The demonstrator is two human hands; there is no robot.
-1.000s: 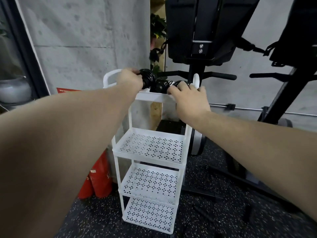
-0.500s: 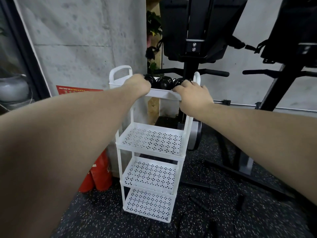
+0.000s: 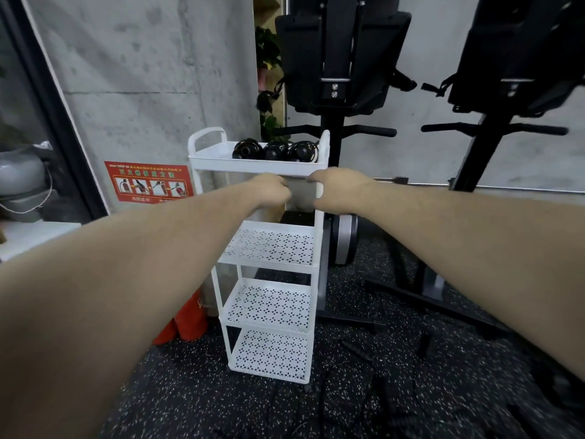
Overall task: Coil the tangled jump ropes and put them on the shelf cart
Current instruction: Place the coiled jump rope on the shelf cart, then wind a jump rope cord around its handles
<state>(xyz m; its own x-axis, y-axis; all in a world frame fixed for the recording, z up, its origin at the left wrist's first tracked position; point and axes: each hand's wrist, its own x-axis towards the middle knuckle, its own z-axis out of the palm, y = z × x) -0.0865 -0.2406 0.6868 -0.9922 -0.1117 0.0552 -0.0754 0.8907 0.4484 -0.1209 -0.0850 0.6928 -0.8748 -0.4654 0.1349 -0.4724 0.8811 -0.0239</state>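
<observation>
three glossy black coiled jump ropes (image 3: 274, 150) sit side by side in the top tray of the white shelf cart (image 3: 272, 248), a skinny plastic thing with perforated lower shelves. left hand (image 3: 272, 188) and right hand (image 3: 335, 190) hang just below the tray's front edge, each grip loosely curled round nothing. black speckled rubber floor (image 3: 196, 391), bare concrete wall (image 3: 142, 74), more rope handles (image 3: 354, 348) on the floor.
</observation>
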